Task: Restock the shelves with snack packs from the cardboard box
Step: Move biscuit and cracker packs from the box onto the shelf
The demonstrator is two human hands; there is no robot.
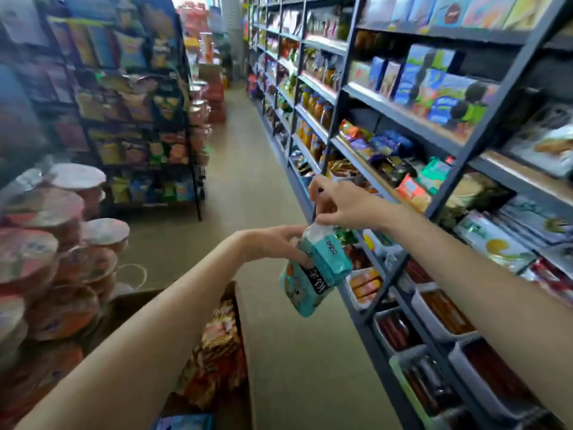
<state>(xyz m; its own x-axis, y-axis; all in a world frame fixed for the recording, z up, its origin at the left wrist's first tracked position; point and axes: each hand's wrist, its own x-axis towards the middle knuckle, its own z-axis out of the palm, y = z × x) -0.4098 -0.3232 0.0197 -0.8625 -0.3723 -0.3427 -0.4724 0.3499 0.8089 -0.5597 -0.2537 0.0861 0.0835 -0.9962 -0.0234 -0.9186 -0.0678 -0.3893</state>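
Shelves (400,119) stand right of the aisle, cardboard box (245,336) lower left.

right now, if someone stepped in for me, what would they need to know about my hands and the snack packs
Left hand grips the teal snack packs from the side, in mid-air over the aisle.
Right hand pinches the top pack's white end.
Cardboard box sits on the floor at lower left, with orange-red packs in it.
Done: teal packs are out of the box.
Left: place them on the shelves at right, then the rest of the box.

Both forearms are bare to the frame's edge, and the hands (273,243) wear no gloves, rings or watch.
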